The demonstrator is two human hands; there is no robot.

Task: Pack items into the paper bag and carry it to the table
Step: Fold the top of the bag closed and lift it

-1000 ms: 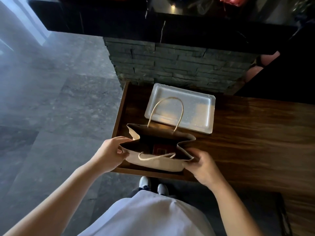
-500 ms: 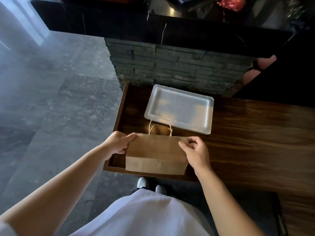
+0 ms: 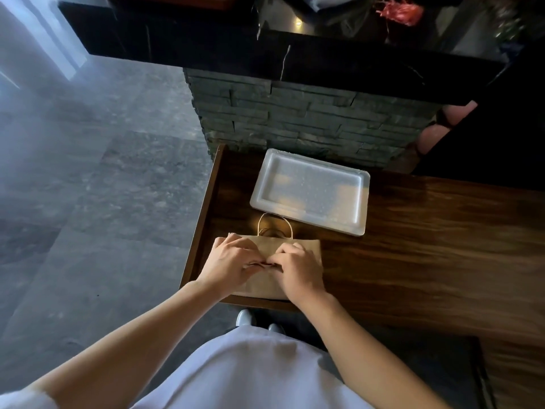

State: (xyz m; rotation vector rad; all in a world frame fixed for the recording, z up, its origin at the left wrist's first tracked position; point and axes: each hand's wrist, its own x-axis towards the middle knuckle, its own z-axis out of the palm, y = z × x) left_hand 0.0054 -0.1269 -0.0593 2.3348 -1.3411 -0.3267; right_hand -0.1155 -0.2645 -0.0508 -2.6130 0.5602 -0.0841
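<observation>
A brown paper bag (image 3: pixel 310 250) stands at the near left corner of the wooden table (image 3: pixel 427 246), its top pressed shut. Its rope handle (image 3: pixel 275 223) loops up behind the top edge. My left hand (image 3: pixel 233 261) and my right hand (image 3: pixel 298 270) both lie on the bag's near face. Their fingertips meet at the middle and pinch the paper there. What is inside the bag is hidden.
A white foam tray (image 3: pixel 309 193) lies just behind the bag. Beyond it rises a stone-faced wall (image 3: pixel 295 119) under a black counter (image 3: pixel 295 54) with a red item (image 3: pixel 401 10). Another person's arm (image 3: pixel 448 122) shows at the right. Grey tiled floor (image 3: pixel 103 202) lies left.
The bag's open mouth was pushed shut and its handle dropped lower. Both hands slid from the bag's sides to the middle of its near face.
</observation>
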